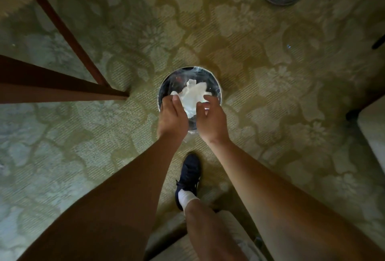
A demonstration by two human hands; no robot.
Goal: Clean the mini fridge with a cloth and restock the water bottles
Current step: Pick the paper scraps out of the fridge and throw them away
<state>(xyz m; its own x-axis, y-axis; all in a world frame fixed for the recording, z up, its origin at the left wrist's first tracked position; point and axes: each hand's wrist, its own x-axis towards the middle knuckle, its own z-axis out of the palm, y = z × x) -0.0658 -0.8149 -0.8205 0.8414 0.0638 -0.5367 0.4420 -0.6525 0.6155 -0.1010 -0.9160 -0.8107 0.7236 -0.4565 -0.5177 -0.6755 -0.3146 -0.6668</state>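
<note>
Your left hand [173,115] and right hand [210,120] pinch the crumpled white cloth [193,96] from either side, just above the round bin [219,90]; best keep it centred within the rim; floral carpet [270,94] all round; wooden legs [62,25] left; dark shoe [190,173] near.

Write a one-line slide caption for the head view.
Left hand and right hand flank a crumpled white wad at a round bin on patterned carpet.
</note>
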